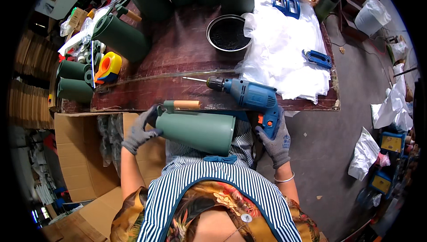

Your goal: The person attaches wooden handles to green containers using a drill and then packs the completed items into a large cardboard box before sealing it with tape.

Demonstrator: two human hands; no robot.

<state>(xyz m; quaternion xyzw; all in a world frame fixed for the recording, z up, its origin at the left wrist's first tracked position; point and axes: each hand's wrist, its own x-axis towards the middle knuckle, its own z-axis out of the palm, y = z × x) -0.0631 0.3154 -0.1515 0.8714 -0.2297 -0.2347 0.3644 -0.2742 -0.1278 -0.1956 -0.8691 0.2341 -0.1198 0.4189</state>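
Observation:
Across my lap lies a green jug point(195, 131), tipped on its side, with a wooden handle point(186, 104) on its upper side. My left hand point(140, 131), in a grey glove, grips the jug's left end. In my gloved right hand point(276, 139) is a blue power drill point(252, 94), held by its grip with fingers wrapped round. The drill's long bit point(194, 79) points left over the table, beyond the jug. Part of the left fingers is hidden behind the jug.
More green jugs point(122, 37) stand on the dark red table point(169, 79). A round black dish point(228, 33), white plastic bags point(284, 50) and a yellow tape measure point(108, 66) are there too. An open cardboard box point(80, 153) stands left of my lap.

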